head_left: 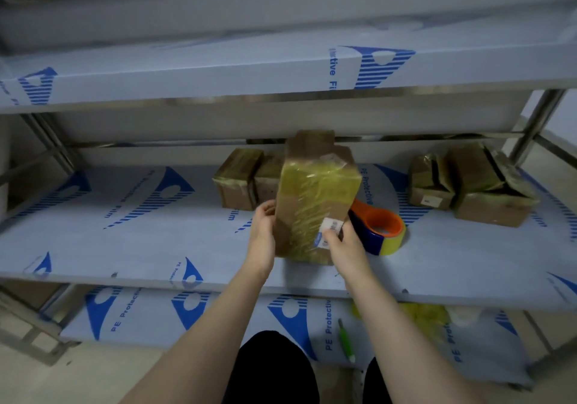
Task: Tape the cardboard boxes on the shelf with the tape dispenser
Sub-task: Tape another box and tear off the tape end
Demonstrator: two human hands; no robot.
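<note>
A: Start at the left. What is on the shelf [125, 232]?

B: First the left boxes [240, 179], two side by side at the back. Yellowish tape covers their tops, so I'd judge those done.

A: And the hands?

B: The left hand [263, 232] grips the left edge of the box [315, 197], with its fingers curled onto the face. The box stands on end at the front middle of the shelf, leaning back. I can't tell whether its lower end rests on the board. Glossy tape wraps its middle.

A: The other hand?

B: The right hand [342, 244] clamps the box's lower right corner, thumb on the white label [331, 227]. Neither hand holds the tool.

A: Where is it?

B: The dispenser [379, 229] lies on the shelf just right of the box, partly behind it.

A: What's left?

B: The right boxes [468, 185] sit well apart at the back. Dark gaps show between their flaps, so they look unsealed. My guess is that one box is being checked or placed and those two remain.
</note>
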